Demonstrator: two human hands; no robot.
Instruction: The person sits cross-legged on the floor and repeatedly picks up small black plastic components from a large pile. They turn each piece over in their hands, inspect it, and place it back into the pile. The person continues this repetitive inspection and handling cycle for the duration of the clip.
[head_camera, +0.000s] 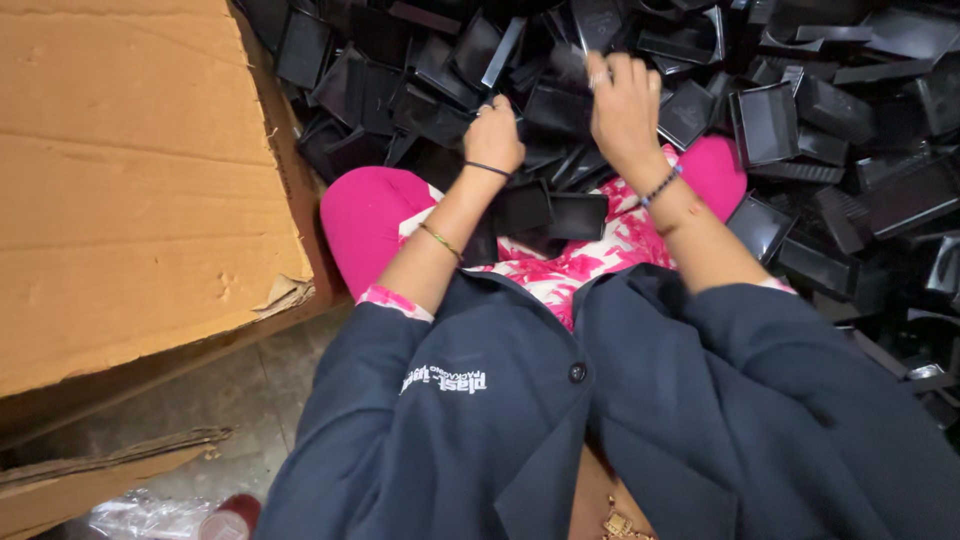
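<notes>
I sit with a heap of black plastic trays (770, 120) piled in front of me and over my lap. My left hand (493, 135) is closed around the edge of one black tray (430, 115) at the top of the heap. My right hand (625, 105) reaches into the pile with fingers spread, resting on other black trays; I cannot tell whether it grips one. More black trays (545, 212) lie on my pink legs (365, 215).
A large brown cardboard box (130, 190) stands close on my left, its flap torn at the corner. Flattened cardboard (90, 480) and crumpled clear plastic (140, 515) lie on the concrete floor at lower left. Trays fill the whole right side.
</notes>
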